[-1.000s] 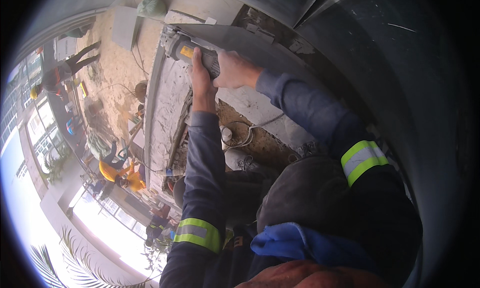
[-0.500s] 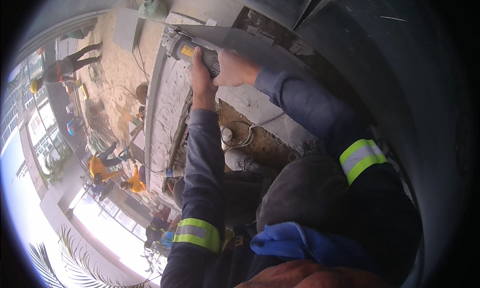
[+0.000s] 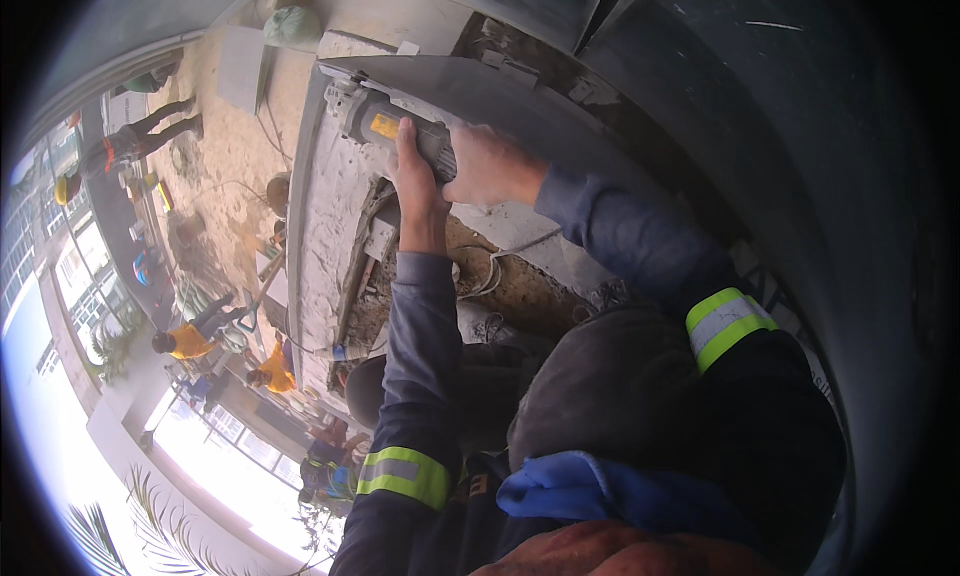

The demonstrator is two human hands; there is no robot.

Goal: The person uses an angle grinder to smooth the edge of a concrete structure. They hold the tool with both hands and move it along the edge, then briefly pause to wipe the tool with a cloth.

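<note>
A: Where's the tool?
B: One grey power tool point(image 3: 375, 121) with a yellow label, over the far end of a rough pale slab point(image 3: 325, 196). Its head is near the left corner of one grey panel point(image 3: 440, 81); whether they touch, I can't tell from here.
A: And the hands?
B: Two, both on it. The left hand point(image 3: 415, 181) has its fingers closed round the body, thumb on top. The right hand point(image 3: 490, 164) grips the rear end from the right.
A: What's below?
B: A pale cable point(image 3: 495, 268) curling on the ground, and two shoes, the left shoe point(image 3: 485, 326) and the right shoe point(image 3: 606, 296). Each sleeve has one reflective band: the left band point(image 3: 403, 476) and the right band point(image 3: 728, 328). One blue cloth point(image 3: 570, 488) lies nearest the body.
A: Further off?
B: To the left, two co-workers in orange-yellow tops, one farther left point(image 3: 190, 342), one closer to the slab point(image 3: 276, 369). A third wears a yellow helmet point(image 3: 67, 189). One pale green bag point(image 3: 292, 26) sits at the far left.
A: Anything changed?
B: Against a second ago, the tool has shifted slightly right and nearer along the panel, both hands gripping throughout. The two in orange-yellow stand farther apart.
</note>
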